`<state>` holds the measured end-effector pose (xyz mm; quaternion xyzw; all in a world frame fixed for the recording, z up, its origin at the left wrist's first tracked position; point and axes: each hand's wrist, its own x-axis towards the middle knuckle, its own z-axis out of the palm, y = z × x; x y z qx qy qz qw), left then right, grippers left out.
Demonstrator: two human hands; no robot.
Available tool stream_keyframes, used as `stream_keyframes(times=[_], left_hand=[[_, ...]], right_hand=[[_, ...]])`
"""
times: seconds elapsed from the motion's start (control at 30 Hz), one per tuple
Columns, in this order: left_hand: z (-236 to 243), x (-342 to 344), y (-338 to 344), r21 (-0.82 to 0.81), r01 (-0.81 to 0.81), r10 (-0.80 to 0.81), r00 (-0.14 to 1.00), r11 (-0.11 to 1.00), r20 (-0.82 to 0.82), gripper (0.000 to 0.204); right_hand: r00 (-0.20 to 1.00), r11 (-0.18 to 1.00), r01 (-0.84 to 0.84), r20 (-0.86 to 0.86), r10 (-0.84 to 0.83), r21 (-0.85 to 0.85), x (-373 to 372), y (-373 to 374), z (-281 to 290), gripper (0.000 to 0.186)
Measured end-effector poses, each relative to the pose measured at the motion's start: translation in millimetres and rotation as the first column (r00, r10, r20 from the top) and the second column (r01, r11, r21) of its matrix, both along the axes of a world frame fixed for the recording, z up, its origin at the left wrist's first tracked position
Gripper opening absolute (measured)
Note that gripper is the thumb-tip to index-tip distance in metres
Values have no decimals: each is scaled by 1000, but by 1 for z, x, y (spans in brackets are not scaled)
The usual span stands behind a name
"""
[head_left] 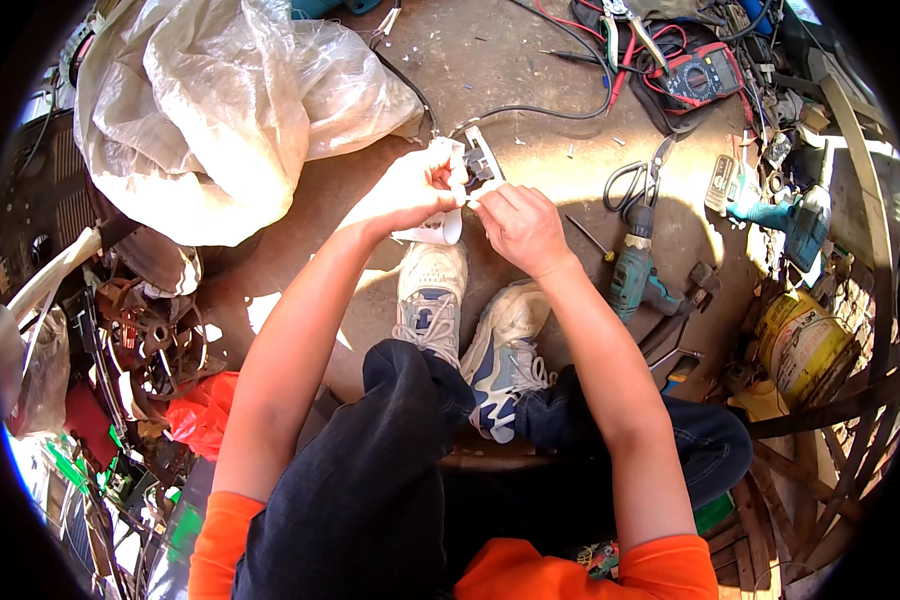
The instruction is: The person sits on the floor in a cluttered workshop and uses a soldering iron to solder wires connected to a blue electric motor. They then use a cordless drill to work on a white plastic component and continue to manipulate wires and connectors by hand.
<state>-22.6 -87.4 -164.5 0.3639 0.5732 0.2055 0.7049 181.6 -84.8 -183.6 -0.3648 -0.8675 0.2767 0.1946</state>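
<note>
My left hand (417, 187) is pinched closed beside a small white-and-black electrical fitting (482, 157). From the other side my right hand (520, 224) comes in with its fingers pressed together. Between the fingertips of both hands a tiny white piece (472, 204) shows; its kind is too small to tell. A black cable (545, 108) curves in from the upper right to the fitting. Just below my left hand, above my shoes, lies a white curled piece like a roll or tube (442, 228), partly hidden by the hand.
Crumpled translucent plastic sheeting (205, 120) covers the upper left. At the right lie a multimeter (703, 77), scissors (645, 180), a teal drill (632, 265), a screwdriver (592, 238), a hammer (698, 285) and another teal power tool (795, 220). Scrap metal (155, 335) piles up at left.
</note>
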Motion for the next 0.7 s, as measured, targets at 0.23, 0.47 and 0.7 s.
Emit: stream_keyframes(times=[0.23, 0.47, 0.7], left_hand=[[-6, 5, -9, 26, -47, 46, 998, 999, 34, 17], [-5, 4, -6, 35, 18, -16, 998, 999, -68, 16], [-13, 2, -8, 31, -11, 11, 1000, 999, -6, 19]], right_hand=[[876, 315, 280, 107, -471, -907, -9, -1, 5, 13], [981, 966, 186, -14, -191, -182, 1, -5, 24, 15], [1000, 1000, -3, -21, 4, 20, -3, 3, 7, 9]])
